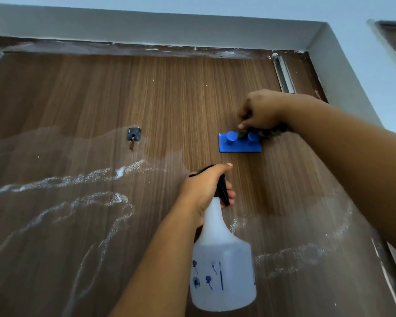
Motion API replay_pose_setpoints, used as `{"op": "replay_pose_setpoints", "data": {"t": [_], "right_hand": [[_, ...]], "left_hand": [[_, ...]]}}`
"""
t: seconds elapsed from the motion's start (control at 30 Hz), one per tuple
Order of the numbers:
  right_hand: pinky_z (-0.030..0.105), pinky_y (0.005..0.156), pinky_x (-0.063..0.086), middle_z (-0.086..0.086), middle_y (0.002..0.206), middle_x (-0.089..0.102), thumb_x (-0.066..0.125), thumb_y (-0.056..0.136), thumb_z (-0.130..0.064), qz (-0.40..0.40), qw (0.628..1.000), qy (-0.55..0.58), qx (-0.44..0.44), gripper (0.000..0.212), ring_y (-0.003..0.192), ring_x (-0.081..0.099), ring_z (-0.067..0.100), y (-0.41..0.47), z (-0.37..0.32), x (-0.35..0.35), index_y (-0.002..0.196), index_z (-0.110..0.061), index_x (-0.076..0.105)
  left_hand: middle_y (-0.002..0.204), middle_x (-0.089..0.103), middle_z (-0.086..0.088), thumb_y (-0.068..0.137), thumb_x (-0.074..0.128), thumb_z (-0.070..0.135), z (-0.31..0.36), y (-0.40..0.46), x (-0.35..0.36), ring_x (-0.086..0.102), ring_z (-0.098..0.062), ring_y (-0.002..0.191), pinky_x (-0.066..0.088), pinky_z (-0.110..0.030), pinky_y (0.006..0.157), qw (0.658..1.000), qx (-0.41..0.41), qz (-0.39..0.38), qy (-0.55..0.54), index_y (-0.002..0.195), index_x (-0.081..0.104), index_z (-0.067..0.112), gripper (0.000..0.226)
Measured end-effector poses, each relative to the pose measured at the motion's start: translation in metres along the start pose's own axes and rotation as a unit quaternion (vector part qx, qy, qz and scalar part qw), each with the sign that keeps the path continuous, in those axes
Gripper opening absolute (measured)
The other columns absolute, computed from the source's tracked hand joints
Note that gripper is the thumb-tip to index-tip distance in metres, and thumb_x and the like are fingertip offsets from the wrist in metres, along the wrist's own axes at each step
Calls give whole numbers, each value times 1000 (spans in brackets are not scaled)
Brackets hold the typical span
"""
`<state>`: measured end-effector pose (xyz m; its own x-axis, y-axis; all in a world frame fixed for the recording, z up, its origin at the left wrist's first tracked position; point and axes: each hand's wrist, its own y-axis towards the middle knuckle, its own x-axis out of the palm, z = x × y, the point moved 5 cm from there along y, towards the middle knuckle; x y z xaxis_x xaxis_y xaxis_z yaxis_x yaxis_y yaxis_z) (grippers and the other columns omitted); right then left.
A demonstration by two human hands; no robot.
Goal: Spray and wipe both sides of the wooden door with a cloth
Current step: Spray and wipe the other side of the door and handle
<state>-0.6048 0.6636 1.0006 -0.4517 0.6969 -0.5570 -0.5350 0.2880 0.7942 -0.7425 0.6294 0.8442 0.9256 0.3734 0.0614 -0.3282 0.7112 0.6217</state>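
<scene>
A: How far along is it?
B: The wooden door (169, 92) carries foamy streaks toward its lower edge, so this side looks sprayed but not wiped clean

A: And the hands?
B: The left hand (206, 186) grips the spray bottle (222, 266); the right hand (261, 110) pinches a dark cloth (270, 132) at the blue hook plate (239, 145) near the door's top right corner. The other side isn't visible

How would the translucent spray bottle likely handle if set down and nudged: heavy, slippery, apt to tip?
The spray bottle looks filled to near its shoulder, so it is probably fairly heavy for its size. Its body is broad and squat under a narrow neck, so it should resist tipping. The plastic seems smooth, and the door shows wet streaks, so it may be slippery; the left hand grips the neck.
</scene>
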Motion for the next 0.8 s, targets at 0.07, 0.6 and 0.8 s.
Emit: {"op": "replay_pose_setpoints", "data": {"t": [0.07,0.6,0.8], "right_hand": [[32,76,44,-2,86,58,63,94,-31,18,999,1,-40,10,94,60,24,14,-35,4,91,-21,65],[39,87,50,10,109,61,68,90,-29,19,999,-20,26,29,102,59,28,14,-41,5,113,-11,62],[33,86,45,8,106,64,67,91,-32,32,997,-20,60,28,100,57,26,-4,0,2,109,-11,70]], "left_hand": [[78,64,-16,90,70,33,-1,2,-3,62,-19,52,45,-17,40,1000,-4,-3,9,85,66,2,32],[69,66,-12,89,71,36,-2,1,-6,65,-19,51,49,-20,43,999,-5,-26,19,77,66,3,36],[71,64,-12,92,68,32,-2,-1,-6,63,-20,53,49,-19,43,1000,0,-29,8,77,66,7,29]]}}
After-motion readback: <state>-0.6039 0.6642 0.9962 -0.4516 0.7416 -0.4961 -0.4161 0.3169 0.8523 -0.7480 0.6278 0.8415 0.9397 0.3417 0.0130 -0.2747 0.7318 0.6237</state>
